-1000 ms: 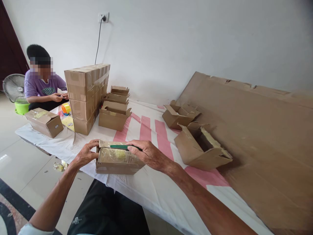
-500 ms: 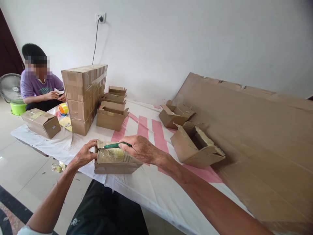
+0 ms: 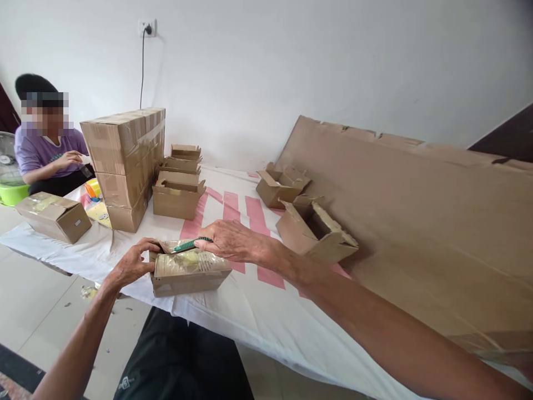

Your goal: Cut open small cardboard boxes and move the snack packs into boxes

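Right hand [image 3: 231,241] closed around green utility knife [image 3: 188,244], laid along far top edge of small cardboard box [image 3: 187,273]. Left hand [image 3: 132,263] grips box's left end. Box at near table edge on white cloth [image 3: 258,311]; top covered in wrinkled clear tape, yellowish patch beneath. Opened box [image 3: 310,233] to the right; taped carton stack [image 3: 125,161] far left

A green-handled cutter [image 3: 189,244] lies across the brown cardboard box [image 3: 187,272] with yellowish glossy tape on top, and at about two o'clock from it a plain brown open carton [image 3: 312,233] sits on the white cloth [image 3: 250,311] with pink stripes. Toward ten o'clock, a tan stack of taped boxes [image 3: 125,161] stands beside a yellow tape roll [image 3: 91,189], with a person's purple shirt [image 3: 33,153] and a lime-green tub [image 3: 12,193] farther out.
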A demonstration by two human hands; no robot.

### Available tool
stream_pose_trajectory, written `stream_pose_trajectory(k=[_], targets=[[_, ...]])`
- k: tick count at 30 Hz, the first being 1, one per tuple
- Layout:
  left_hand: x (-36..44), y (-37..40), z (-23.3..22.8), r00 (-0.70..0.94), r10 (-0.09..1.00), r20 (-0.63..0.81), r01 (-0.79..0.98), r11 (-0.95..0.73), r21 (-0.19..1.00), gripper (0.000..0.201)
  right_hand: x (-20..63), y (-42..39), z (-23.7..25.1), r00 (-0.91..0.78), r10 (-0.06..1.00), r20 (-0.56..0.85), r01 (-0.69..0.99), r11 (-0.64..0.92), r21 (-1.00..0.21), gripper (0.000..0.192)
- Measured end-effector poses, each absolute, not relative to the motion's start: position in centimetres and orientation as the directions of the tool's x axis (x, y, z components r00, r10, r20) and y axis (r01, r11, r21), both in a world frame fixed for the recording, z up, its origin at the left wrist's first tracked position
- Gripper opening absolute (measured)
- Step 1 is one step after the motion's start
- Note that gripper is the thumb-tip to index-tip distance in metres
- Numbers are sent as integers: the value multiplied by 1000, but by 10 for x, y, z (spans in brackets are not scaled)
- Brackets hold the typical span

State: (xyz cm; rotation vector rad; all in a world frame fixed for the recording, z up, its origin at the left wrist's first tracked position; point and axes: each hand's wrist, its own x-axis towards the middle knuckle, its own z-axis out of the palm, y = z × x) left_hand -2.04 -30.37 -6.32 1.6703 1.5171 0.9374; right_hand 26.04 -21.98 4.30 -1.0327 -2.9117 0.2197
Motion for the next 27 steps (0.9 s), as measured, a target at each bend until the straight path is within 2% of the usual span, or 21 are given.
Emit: stream_pose_trajectory(k=[4, 8, 14, 19, 23, 27], targets=[[-23, -302, -64, 63, 995, 74, 539, -97, 837, 36, 298, -208, 40, -742, 670, 18, 661, 736, -147, 49], [-17, -301, -59, 84, 993, 77, 557, -111, 823, 37, 339, -206, 41, -690, 723, -18, 701, 662, -265, 47], [-6, -299, -49, 125, 991, 56, 580, -119, 806, 35, 375, -217, 25, -629, 773, 85, 686, 603, -407, 47], [-4, -297, -48, 134, 989, 53, 559, -120, 820, 33, 395, -222, 3, -579, 804, 136, 700, 576, -423, 45], [-6, -297, -47, 140, 990, 35, 568, -109, 816, 32, 422, -220, 9, -533, 832, 154, 738, 546, -397, 40], [-10, -296, -50, 148, 989, 23, 593, -107, 798, 32, 453, -217, 2, -406, 878, 254, 741, 478, -472, 39]])
